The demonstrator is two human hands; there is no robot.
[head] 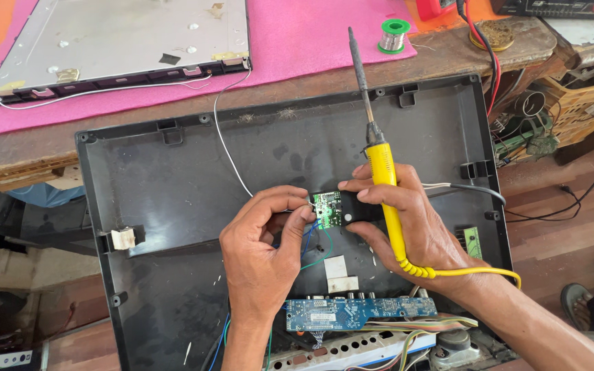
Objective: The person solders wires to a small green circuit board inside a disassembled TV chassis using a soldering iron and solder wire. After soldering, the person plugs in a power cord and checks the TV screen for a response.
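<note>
Both hands close together over the black back cover [173, 206], meeting on a small green board [327, 209]. Left hand [266, 251] pinching the board's left edge between thumb and fingertips, right where thin wires [314, 240] trail off below. Right hand [407, 220] gripping the board's dark right end with the fingers, and at the same moment clamping a yellow soldering iron [383, 172] against the palm, tip pointing up and away, well clear of the board. Looks like a positioning step: board being lined up, iron parked, not yet applied. Next move likely calls for swinging that tip down to the wire ends beside the left fingertips without shifting the board. Solder spool [394, 34] far beyond the iron's tip; long blue board [359, 312] just below both wrists.
</note>
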